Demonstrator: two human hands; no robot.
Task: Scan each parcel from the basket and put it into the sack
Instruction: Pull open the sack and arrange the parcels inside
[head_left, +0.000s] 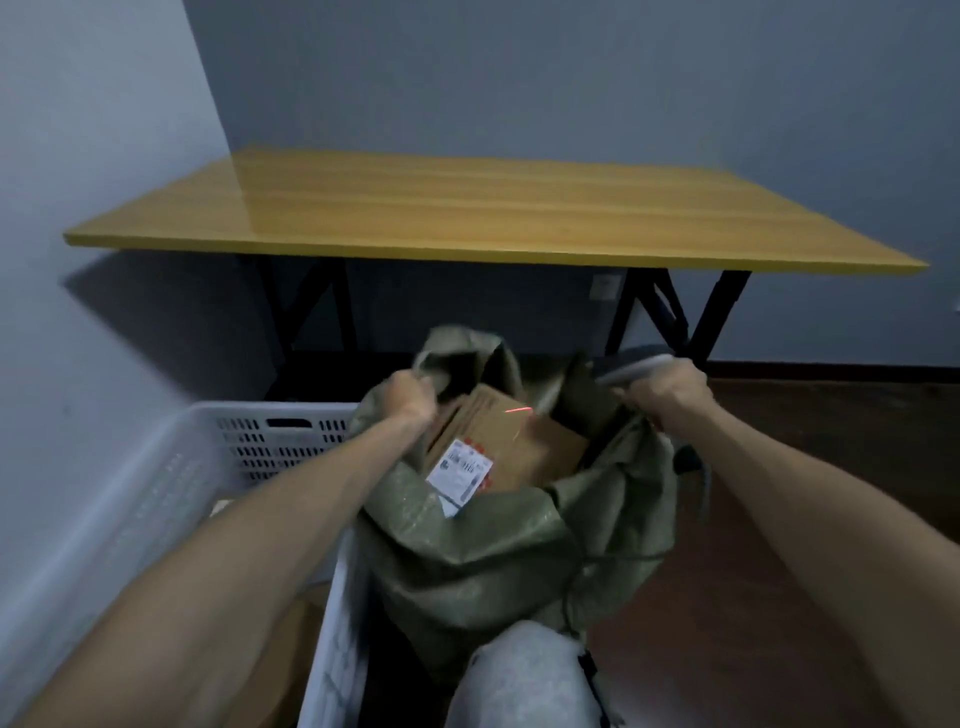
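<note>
Holding the sack (467, 545) open, you clench your left hand (410, 397) and right hand (670, 389) on its rim, the right also round the scanner (636, 366). The weave looks floppy; bunch it. The box (519, 447) inside looks stiff, light: grip opposite edges.

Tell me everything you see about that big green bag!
The sack is olive-green, woven-looking plastic, crinkled and slouching beside the white basket. Its mouth is held open: the left hand grips the rim on one side, the right hand the other. Brown cardboard parcels fill it, the top one showing a white label.
</note>
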